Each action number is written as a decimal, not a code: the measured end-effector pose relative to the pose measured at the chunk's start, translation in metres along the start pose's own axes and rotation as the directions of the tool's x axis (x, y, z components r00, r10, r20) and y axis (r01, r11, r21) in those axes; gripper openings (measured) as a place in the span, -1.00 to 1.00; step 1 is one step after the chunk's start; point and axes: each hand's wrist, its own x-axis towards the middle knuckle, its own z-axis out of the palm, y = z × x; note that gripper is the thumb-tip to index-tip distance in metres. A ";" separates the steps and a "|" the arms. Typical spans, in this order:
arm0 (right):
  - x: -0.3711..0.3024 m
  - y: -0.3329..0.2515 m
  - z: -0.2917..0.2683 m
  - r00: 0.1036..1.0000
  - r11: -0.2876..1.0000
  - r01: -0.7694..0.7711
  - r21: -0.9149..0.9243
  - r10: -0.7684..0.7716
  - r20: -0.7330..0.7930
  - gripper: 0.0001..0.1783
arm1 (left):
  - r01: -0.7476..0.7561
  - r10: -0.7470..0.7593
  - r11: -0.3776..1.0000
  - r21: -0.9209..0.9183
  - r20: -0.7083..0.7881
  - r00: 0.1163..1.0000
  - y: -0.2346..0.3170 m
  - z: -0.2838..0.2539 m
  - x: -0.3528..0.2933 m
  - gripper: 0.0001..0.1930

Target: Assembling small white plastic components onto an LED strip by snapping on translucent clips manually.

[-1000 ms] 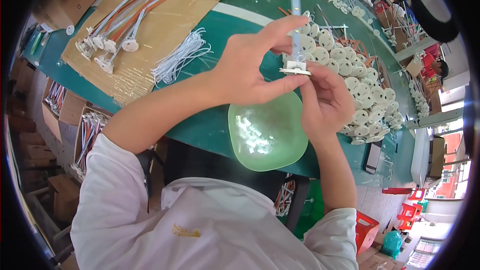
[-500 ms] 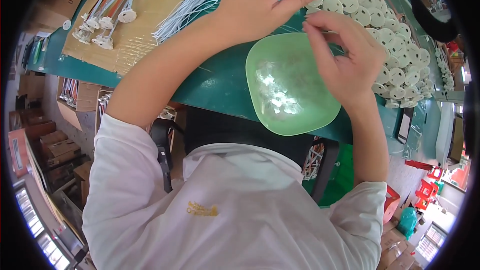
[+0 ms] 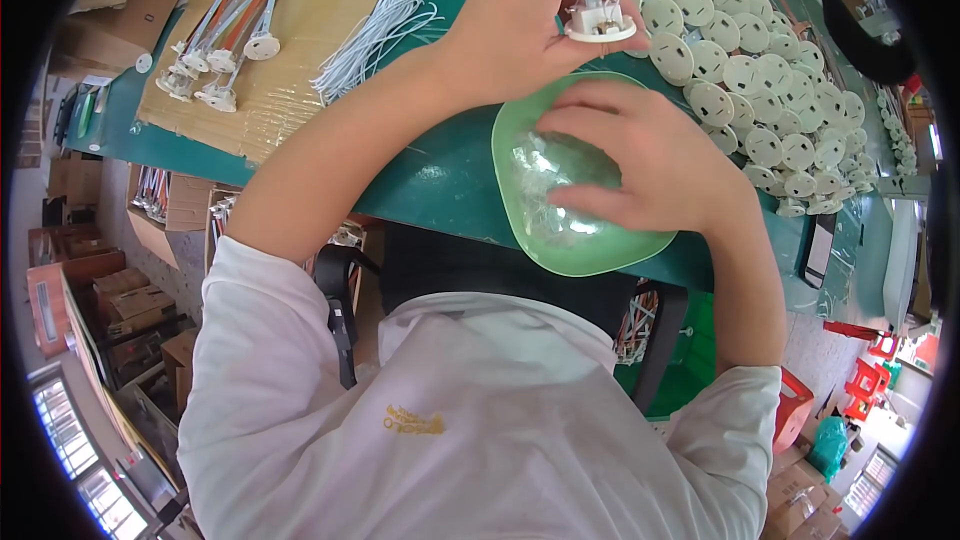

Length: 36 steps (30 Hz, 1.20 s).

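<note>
The left hand (image 3: 525, 25) pinches a white round base (image 3: 602, 25) above the worktop (image 3: 430, 175), just beyond the green bowl (image 3: 572, 266) at its near edge. The right hand (image 3: 660, 155), fingers parted and curved, reaches over the bowl's small shiny pieces (image 3: 533, 164). White discs (image 3: 770, 90) heap toward the worktop's right end.

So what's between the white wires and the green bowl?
In the head view, the person's left forearm crosses between the white wires and the green bowl, with some green table showing beside it.
</note>
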 end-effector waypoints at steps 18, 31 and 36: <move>0.003 0.001 -0.011 0.976 0.921 -0.202 0.334 0.162 0.144 -0.85 | 0.038 -0.028 0.987 -0.157 0.071 0.997 -0.004 0.005 0.001 -0.86; 0.004 -0.002 -0.020 0.938 0.916 -0.098 0.388 0.215 -0.273 -0.89 | -0.059 0.049 0.901 -0.429 -0.035 0.998 -0.019 0.011 -0.005 -0.82; 0.007 0.011 -0.008 0.621 1.000 0.010 -0.006 -0.011 -0.783 -0.87 | 0.254 -0.159 0.794 -0.553 0.214 0.964 0.003 -0.004 0.001 -0.46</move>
